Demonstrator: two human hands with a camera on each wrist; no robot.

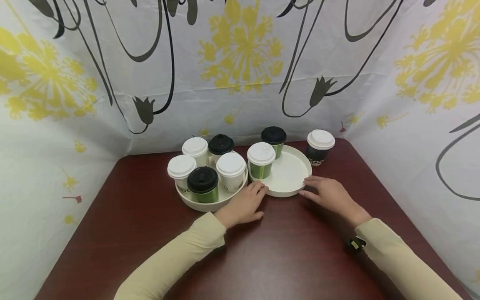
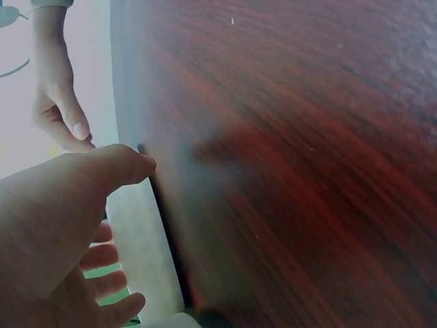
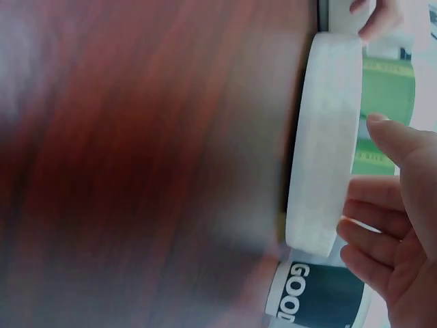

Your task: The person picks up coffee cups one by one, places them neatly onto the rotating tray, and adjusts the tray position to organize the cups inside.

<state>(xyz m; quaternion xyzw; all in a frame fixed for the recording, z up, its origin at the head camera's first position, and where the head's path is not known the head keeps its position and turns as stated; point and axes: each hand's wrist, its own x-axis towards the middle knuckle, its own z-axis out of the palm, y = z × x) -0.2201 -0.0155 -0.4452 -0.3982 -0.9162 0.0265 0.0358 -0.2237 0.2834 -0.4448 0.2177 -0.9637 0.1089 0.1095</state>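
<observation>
A round white tray (image 1: 286, 177) lies on the table, bearing a green paper cup with a white lid (image 1: 260, 160) and a green one with a black lid (image 1: 275, 141) on its left half. My left hand (image 1: 244, 205) reaches its front-left rim, fingertips right at the edge, the thumb lower over the table. On the other side, the fingers of my right hand (image 1: 331, 196) lie along the front-right rim. The right wrist view shows the tray's side wall (image 3: 324, 143) beside the extended fingers of the right hand (image 3: 410, 205). Neither hand curls round a cup.
Left of it, a second round tray (image 1: 200, 206) carries several lidded cups, including a green one with a black lid (image 1: 203, 185). A dark cup with a white lid (image 1: 319, 148) stands at the back right. Patterned cloth (image 1: 240, 96) encloses the dark red table (image 1: 285, 258).
</observation>
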